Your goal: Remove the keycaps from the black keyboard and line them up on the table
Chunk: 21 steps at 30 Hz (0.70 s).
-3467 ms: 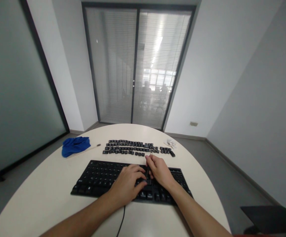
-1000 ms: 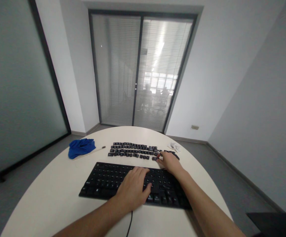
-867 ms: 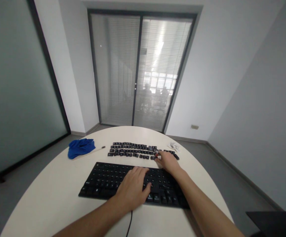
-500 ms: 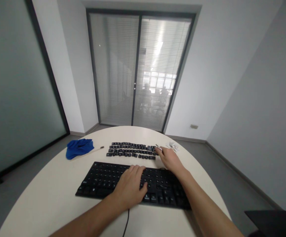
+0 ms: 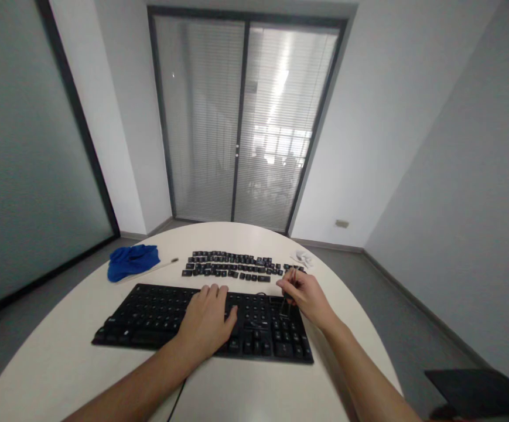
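- So, kbd [image 5: 153,313] lower ctr of frame, long axis L–R
- L hand [image 5: 205,322] palm-down nr its middle, fingers slightly spread
- R hand [image 5: 309,297] pinching thin wire tool [image 5: 283,309] over numpad [image 5: 287,338], kbd's R end

You can't read any lettering here: the pale marks on your keyboard [image 5: 153,313], and on the loose keycaps [image 5: 263,279] between it and the tabletop's [image 5: 232,390] far edge, are too small (even the brightest).
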### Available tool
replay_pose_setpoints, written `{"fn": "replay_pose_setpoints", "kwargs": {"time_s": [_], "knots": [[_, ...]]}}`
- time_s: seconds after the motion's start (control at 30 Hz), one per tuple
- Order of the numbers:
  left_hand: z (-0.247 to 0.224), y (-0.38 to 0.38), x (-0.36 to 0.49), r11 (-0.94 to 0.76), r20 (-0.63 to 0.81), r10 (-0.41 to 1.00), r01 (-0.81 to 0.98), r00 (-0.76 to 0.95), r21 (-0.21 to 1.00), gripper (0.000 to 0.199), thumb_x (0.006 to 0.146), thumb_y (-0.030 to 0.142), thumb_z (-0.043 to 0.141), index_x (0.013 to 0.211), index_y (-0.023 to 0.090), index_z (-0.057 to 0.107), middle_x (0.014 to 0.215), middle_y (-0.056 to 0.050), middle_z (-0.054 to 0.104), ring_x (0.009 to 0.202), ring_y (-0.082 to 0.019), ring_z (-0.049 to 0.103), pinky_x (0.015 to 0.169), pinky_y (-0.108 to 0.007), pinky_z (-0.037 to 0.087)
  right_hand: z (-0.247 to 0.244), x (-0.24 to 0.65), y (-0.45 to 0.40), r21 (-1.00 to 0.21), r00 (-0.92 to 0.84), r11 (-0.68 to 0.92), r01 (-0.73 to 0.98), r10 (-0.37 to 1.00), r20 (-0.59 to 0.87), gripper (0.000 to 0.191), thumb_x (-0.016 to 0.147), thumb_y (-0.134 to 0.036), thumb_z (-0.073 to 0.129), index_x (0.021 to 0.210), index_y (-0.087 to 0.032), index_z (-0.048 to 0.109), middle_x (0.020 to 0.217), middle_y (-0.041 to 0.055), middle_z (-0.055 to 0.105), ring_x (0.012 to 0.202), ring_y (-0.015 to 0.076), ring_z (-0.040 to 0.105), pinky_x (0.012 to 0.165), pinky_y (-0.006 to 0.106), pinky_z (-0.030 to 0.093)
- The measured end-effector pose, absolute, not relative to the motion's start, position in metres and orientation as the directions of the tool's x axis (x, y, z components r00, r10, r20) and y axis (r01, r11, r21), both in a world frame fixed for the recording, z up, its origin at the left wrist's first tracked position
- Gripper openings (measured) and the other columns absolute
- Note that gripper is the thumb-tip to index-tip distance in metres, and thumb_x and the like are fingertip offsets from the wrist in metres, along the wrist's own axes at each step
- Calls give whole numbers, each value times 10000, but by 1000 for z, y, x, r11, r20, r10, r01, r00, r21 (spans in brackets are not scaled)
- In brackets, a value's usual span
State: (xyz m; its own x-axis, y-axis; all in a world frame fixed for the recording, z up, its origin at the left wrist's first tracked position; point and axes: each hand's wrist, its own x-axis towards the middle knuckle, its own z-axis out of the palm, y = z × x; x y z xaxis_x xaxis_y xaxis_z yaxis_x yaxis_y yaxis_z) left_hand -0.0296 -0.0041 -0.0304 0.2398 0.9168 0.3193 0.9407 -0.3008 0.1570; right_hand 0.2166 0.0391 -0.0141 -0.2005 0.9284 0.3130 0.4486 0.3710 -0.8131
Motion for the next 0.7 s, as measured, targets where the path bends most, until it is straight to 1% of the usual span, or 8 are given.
{"fn": "replay_pose_setpoints", "kwargs": {"time_s": [0.07, 0.17, 0.23, 0.27, 0.33, 0.4, 0.5, 0.7], "knots": [[-30, -6, -27, -350, 383, 884, 921, 266, 168, 308, 905, 358, 456, 1088, 145, 584, 998, -128, 627, 963, -306, 562, 875, -485, 448, -15, 211, 39, -776, -234, 420, 470, 907, 350, 348, 861, -461, 614, 660, -190, 526, 538, -32, 537, 503, 125, 482, 528, 241, 371], [-29, -12, -23, -551, 430, 801, 794, 416, 259, 328, 899, 336, 501, 1183, 177, 543, 1143, -109, 614, 1070, -280, 546, 974, -475, 419, -13, 204, 39, -706, -296, 479, 521, 878, 377, 333, 858, -428, 638, 653, -184, 539, 584, -24, 561, 567, 130, 502, 573, 241, 371], [-28, -16, -20, -660, 422, 739, 690, 525, 297, 464, 870, 353, 561, 1296, 188, 474, 1298, -102, 559, 1196, -277, 495, 1066, -477, 364, -13, 201, 38, -690, -309, 490, 533, 871, 381, 325, 854, -423, 648, 663, -182, 541, 612, -22, 573, 591, 132, 510, 583, 238, 370], [-29, -18, -19, -684, 405, 722, 663, 560, 303, 550, 852, 377, 590, 1345, 187, 435, 1362, -104, 521, 1249, -286, 461, 1097, -485, 336, -13, 199, 38, -687, -310, 494, 532, 869, 385, 326, 855, -423, 647, 665, -182, 537, 620, -22, 575, 597, 132, 509, 584, 237, 368], [-31, -20, -17, -684, 362, 727, 661, 584, 308, 673, 826, 425, 624, 1406, 185, 380, 1435, -113, 462, 1312, -307, 410, 1120, -503, 310, -13, 197, 36, -684, -323, 504, 528, 864, 386, 335, 860, -427, 641, 663, -183, 523, 627, -23, 572, 605, 131, 507, 585, 234, 365], [-33, -21, -16, -664, 329, 746, 679, 579, 312, 705, 824, 445, 622, 1429, 194, 361, 1460, -111, 438, 1332, -314, 392, 1119, -508, 313, -14, 194, 34, -677, -345, 516, 525, 856, 385, 347, 868, -431, 632, 656, -183, 513, 630, -23, 570, 612, 130, 507, 591, 232, 365], [-35, -21, -15, -656, 316, 753, 691, 577, 301, 695, 838, 449, 603, 1439, 206, 352, 1476, -102, 423, 1342, -313, 380, 1124, -515, 301, -14, 191, 31, -659, -375, 533, 532, 845, 381, 359, 876, -436, 620, 646, -183, 511, 624, -23, 561, 610, 129, 502, 591, 231, 363], [-34, -20, -13, -647, 305, 761, 706, 573, 289, 630, 834, 465, 602, 1376, 193, 433, 1448, -110, 451, 1318, -317, 401, 1104, -512, 317, -12, 188, 25, -585, -441, 594, 552, 803, 400, 362, 878, -426, 621, 633, -178, 520, 596, -29, 549, 581, 115, 494, 565, 221, 337]]}}
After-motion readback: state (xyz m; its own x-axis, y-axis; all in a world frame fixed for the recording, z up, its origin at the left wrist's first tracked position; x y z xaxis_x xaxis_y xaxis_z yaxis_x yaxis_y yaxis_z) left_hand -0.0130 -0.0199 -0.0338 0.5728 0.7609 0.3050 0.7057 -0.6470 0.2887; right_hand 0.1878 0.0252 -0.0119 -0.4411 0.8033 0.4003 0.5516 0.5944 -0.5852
